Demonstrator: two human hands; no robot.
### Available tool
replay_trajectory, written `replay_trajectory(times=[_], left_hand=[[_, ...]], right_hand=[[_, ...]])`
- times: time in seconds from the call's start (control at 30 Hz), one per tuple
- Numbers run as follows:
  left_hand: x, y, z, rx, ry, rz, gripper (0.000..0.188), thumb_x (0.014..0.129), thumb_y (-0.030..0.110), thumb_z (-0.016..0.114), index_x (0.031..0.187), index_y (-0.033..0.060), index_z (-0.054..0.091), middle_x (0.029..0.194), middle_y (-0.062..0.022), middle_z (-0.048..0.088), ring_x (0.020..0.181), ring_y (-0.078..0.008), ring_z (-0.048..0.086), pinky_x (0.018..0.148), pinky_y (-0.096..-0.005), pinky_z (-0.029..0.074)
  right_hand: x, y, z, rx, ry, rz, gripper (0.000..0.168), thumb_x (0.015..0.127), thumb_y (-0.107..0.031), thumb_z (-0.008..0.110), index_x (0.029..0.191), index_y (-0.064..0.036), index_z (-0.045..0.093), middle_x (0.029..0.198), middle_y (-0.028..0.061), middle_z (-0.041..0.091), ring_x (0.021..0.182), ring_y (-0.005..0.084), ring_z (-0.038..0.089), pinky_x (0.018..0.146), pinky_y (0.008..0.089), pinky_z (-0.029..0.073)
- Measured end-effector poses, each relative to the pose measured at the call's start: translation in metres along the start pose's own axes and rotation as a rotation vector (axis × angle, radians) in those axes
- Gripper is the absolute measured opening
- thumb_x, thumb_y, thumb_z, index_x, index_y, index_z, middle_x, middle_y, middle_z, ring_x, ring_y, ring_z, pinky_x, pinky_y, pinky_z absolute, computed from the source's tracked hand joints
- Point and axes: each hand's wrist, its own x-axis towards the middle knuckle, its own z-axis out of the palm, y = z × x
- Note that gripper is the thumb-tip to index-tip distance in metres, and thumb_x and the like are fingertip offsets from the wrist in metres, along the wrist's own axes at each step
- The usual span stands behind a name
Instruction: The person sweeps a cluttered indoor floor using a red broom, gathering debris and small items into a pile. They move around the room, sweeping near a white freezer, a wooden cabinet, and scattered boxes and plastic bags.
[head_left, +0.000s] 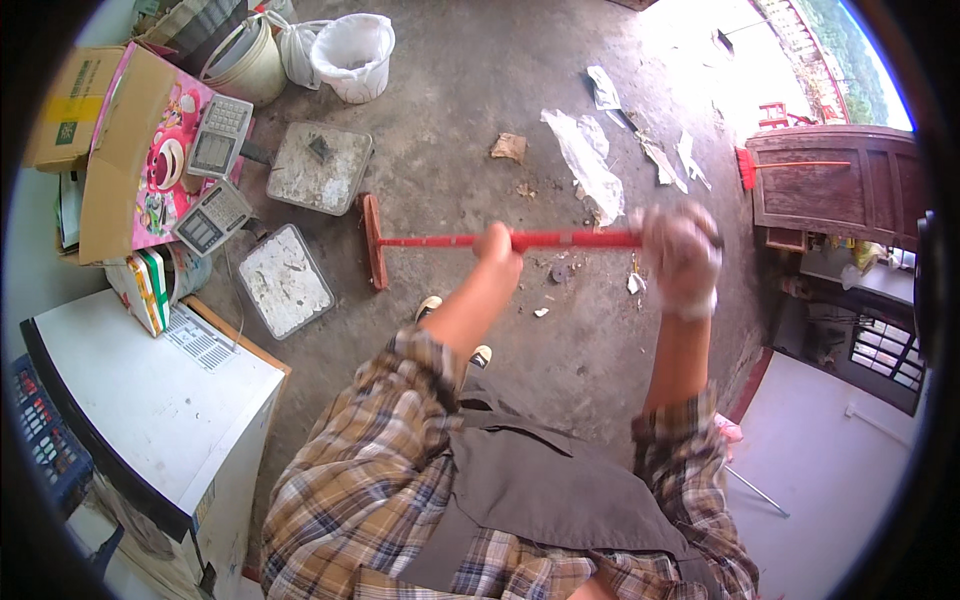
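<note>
My left hand (501, 246) grips the middle of a broom's red handle (435, 241). Farther right, my right hand (679, 259) is closed around the end of the same handle. Motion blurs this hand, and it seems to wear a pale glove. Spanning the view sideways, the broom ends on the left in a reddish-brown crosspiece head (373, 241); its bristles cannot be made out. Beyond the handle, crumpled clear plastic sheeting (585, 161) and a torn brown scrap (509, 147) lie on the concrete floor (450, 97). Small white bits and crumbs are scattered near my hands.
Two platform scales (321, 166) (286, 281) sit left of the broom head, beside a pink printed carton (161, 150). Behind them are a lidless bucket (247, 64) and a bag-lined bin (352, 60). A white appliance (157, 382) stands at lower left. A wooden door (832, 180) is at right.
</note>
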Motion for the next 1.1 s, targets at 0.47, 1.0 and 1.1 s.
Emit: replay_trajectory(times=[0.47,1.0,1.1], left_hand=[[-0.013,-0.017,0.150,0.129,-0.576,-0.282,0.007,0.077,0.008,0.043,0.071,0.0041,0.042,0.063,-0.0069,0.046,0.052,-0.0183,0.051,0.048,-0.0334,0.050],[0.068,-0.032,0.152,0.129,-0.023,-0.186,0.026,0.068,-0.002,0.041,0.093,0.0025,0.035,0.083,-0.0135,0.043,0.056,-0.0237,0.052,0.047,-0.0331,0.048],[0.091,-0.058,0.240,0.190,-0.357,-0.370,0.014,0.068,0.000,0.042,0.081,0.0029,0.037,0.071,-0.0089,0.043,0.051,-0.0184,0.048,0.046,-0.0290,0.046]], right_hand=[[0.017,-0.070,0.064,-0.544,0.150,-0.333,0.018,0.070,-0.004,0.055,0.055,-0.001,0.046,0.054,0.0010,0.044,0.049,0.0074,0.039,0.051,0.0224,0.036],[0.123,-0.036,-0.058,-0.093,0.109,-0.041,0.024,0.065,-0.003,0.048,0.049,-0.009,0.032,0.045,0.0016,0.039,0.042,0.0111,0.037,0.058,0.0288,0.040],[0.181,-0.077,-0.069,-0.328,0.033,-0.105,0.019,0.066,-0.004,0.051,0.050,-0.003,0.041,0.048,0.0020,0.041,0.045,0.0096,0.039,0.052,0.0252,0.038]])
